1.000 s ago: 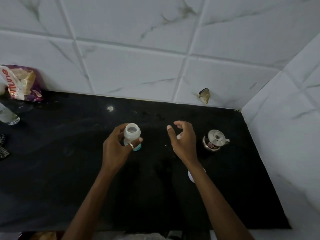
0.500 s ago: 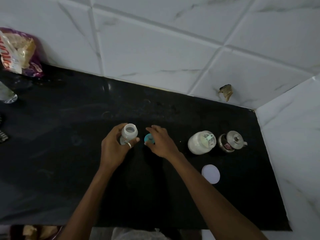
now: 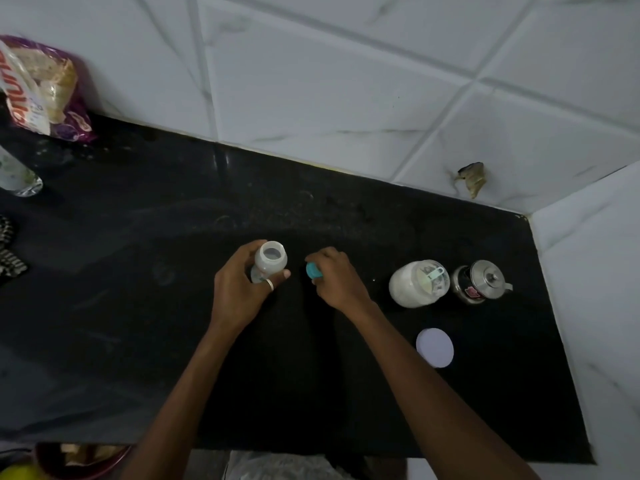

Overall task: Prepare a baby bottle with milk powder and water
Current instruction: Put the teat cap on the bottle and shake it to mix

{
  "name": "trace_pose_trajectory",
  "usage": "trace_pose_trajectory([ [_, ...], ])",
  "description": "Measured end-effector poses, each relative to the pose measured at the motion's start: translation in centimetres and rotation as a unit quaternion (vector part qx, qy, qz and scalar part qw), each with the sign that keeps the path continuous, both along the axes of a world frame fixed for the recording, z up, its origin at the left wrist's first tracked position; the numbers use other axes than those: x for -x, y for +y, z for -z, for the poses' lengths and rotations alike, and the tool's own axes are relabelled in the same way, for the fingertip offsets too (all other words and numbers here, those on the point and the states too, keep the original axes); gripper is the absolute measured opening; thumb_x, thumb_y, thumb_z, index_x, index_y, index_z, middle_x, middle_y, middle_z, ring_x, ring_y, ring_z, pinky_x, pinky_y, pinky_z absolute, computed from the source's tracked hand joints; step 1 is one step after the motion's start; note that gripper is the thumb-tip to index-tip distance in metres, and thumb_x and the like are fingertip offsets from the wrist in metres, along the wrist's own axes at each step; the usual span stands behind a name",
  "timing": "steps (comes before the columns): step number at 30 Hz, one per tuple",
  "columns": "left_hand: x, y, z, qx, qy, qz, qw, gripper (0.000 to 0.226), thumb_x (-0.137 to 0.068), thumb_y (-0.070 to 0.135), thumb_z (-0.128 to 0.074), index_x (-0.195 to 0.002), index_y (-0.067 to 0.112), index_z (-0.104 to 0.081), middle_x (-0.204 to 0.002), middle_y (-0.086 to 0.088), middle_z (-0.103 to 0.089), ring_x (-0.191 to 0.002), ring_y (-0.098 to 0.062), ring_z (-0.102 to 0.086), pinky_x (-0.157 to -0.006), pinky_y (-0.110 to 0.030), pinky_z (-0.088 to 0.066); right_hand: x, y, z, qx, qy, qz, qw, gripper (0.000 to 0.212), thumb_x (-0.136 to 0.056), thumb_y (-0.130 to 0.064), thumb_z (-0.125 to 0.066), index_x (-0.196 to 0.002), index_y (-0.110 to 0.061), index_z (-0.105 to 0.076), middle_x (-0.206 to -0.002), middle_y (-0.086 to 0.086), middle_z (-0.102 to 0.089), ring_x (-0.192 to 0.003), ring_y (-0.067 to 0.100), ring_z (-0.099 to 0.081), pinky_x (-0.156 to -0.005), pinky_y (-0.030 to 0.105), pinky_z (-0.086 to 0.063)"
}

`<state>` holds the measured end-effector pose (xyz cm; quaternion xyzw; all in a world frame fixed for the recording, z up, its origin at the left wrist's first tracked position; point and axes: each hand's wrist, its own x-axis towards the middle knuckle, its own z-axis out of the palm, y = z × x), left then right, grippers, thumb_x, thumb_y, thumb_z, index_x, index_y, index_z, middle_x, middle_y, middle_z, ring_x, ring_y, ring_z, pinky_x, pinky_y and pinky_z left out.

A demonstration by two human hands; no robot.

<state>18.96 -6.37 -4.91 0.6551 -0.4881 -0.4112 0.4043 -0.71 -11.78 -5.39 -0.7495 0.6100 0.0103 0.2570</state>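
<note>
While left hand (image 3: 239,292) grips open bottle (image 3: 270,259), right hand (image 3: 341,282) around cap (image 3: 313,270) near powder jar (image 3: 414,285).

Left hand (image 3: 239,292) grips open bottle (image 3: 269,260); right hand (image 3: 337,280) holds teal cap (image 3: 313,270) (partly hidden).

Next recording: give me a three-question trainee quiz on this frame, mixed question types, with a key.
1. True or false: the baby bottle held in the left hand has no top on it.
2. What does the right hand grip? A) a spoon B) a teal cap C) a sponge
3. What stands between the right hand and the steel pot?

Key: 1 true; 2 B; 3 the powder jar, open.
</note>
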Motion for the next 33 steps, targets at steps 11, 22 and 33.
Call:
trace_pose_trajectory([
  [11, 6.3, -0.9, -4.0, 0.067, 0.012, 0.050, 0.996, 0.058, -0.075, 0.025, -0.091, -0.125, 0.028, -0.062, -0.116, 0.015, -0.069, -0.106, 0.012, -0.063, -0.084, -0.004, -0.048, 6.7, -0.6, -10.4, 0.079, -0.056, 0.076, 0.992, 0.052, -0.086, -0.013, -0.080, -0.135, -0.023, -0.063, -0.134, 0.004, -0.055, -0.122, 0.020, -0.056, -0.096, 0.024, -0.039],
  [22, 15.2, -2.5, -14.0, 0.162, 0.002, 0.074, 0.984, 0.061, -0.074, 0.029, -0.092, -0.128, 0.023, -0.065, -0.111, 0.017, -0.071, -0.100, 0.015, -0.064, -0.079, -0.002, -0.047, 13.1, 0.2, -29.4, 0.173, -0.096, -0.048, 0.979, 0.049, -0.085, -0.009, -0.078, -0.129, -0.027, -0.068, -0.125, -0.002, -0.060, -0.112, 0.016, -0.059, -0.098, 0.031, -0.052],
  [33, 17.2, -1.6, -20.2, 0.238, -0.025, 0.068, 0.969, 0.068, -0.074, 0.045, -0.088, -0.133, 0.022, -0.064, -0.119, 0.013, -0.072, -0.104, 0.004, -0.066, -0.077, -0.007, -0.050, 13.8, 1.7, -36.5, 0.148, -0.025, -0.183, 0.972, 0.051, -0.084, -0.003, -0.079, -0.126, -0.031, -0.072, -0.131, -0.011, -0.065, -0.119, 0.010, -0.058, -0.102, 0.037, -0.053],
])
